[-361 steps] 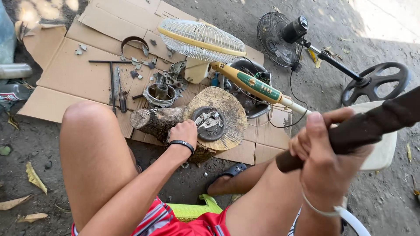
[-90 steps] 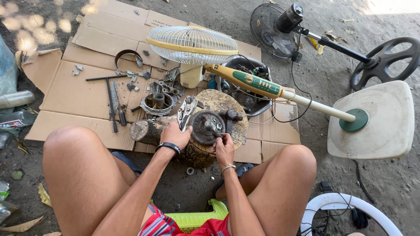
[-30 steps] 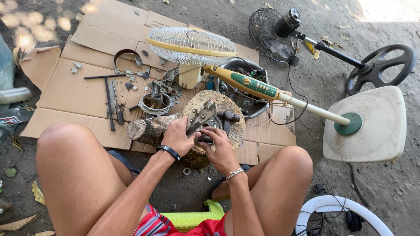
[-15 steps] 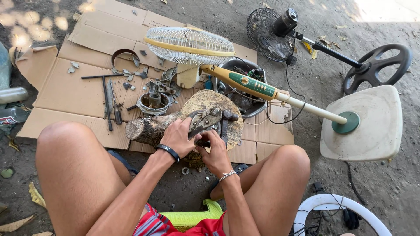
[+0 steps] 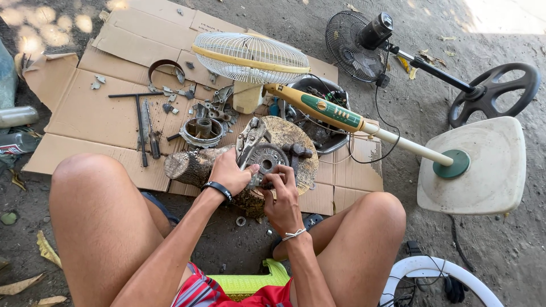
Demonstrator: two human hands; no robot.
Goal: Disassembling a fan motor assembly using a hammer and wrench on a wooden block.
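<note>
Flattened brown cardboard sheets (image 5: 96,113) are lying spread over the grey dirt ground (image 5: 284,23) in front of me, and I am sitting low with my bare knees on either side of a round cut wooden stump (image 5: 298,145) that is serving as my counter.

I am curling my left hand (image 5: 230,173) around the handles of a pair of grey metal pliers (image 5: 250,139), the fingers closed about them and the thumb reaching toward a round dark metal fan motor core (image 5: 267,159) that is sitting on top of the stump. I am keeping my right hand (image 5: 281,193) nearly closed, its fingertips pinching at the near edge of that same core; what they are gripping is too small for me to tell. A black band is sitting on my left wrist and a pale string on my right.

Just behind the stump a cream wire fan guard (image 5: 250,57) is lying on the cardboard, and beside it a cream and green fan stand column (image 5: 341,116) is slanting off to a pale square plastic base (image 5: 483,170) on my right. A black fan with a round spoked base (image 5: 364,40) is lying further back on the ground. On the cardboard to my left, a dark T-shaped wrench (image 5: 138,122), a round metal motor housing (image 5: 201,132) and small loose metal parts (image 5: 170,94) are lying scattered near one another. At the far left edge a red and white drink can (image 5: 14,145) is lying on its side.
</note>
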